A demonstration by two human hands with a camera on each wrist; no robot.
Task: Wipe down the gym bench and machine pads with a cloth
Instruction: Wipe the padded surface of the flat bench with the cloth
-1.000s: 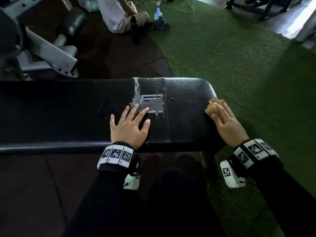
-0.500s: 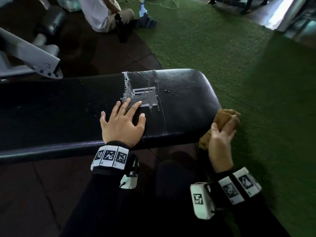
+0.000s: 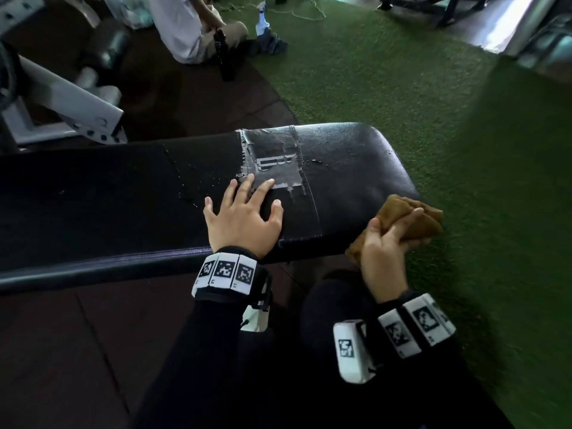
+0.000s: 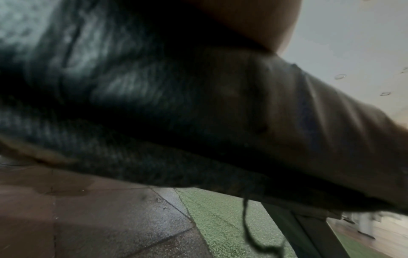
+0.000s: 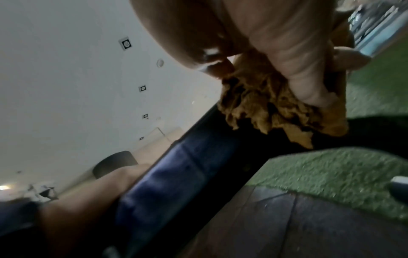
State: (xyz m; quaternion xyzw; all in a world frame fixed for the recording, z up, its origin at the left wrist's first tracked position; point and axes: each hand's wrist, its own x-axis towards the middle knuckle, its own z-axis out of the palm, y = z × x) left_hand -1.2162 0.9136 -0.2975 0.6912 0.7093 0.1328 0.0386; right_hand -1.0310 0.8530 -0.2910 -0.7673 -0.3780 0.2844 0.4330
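Your left hand point(image 3: 243, 222) lies flat on the black gym bench point(image 3: 123, 193), fingers spread and straight, its grip loose and holding nothing; the fingertips point(image 3: 247, 182) reach the edge of the grey tape patch point(image 3: 275, 162) that crosses the pad. Water droplets dot the vinyl around that patch. Your right hand point(image 3: 387, 253) has its grip closed round the brown cloth point(image 3: 408, 216), thumb on top and fingers curled beneath, and the cloth sits at the bench's right end, at the rounded corner of the pad; whether it touches the vinyl there is hard to tell. In the right wrist view the cloth point(image 5: 271, 106) bunches out below your palm, just beside the dark edge of the pad point(image 5: 198, 139). Green turf point(image 3: 402, 97) covers the floor to the right, dark rubber tiles point(image 3: 62, 351) lie beneath the bench, and a spray bottle point(image 3: 261, 21) stands far off on the turf.
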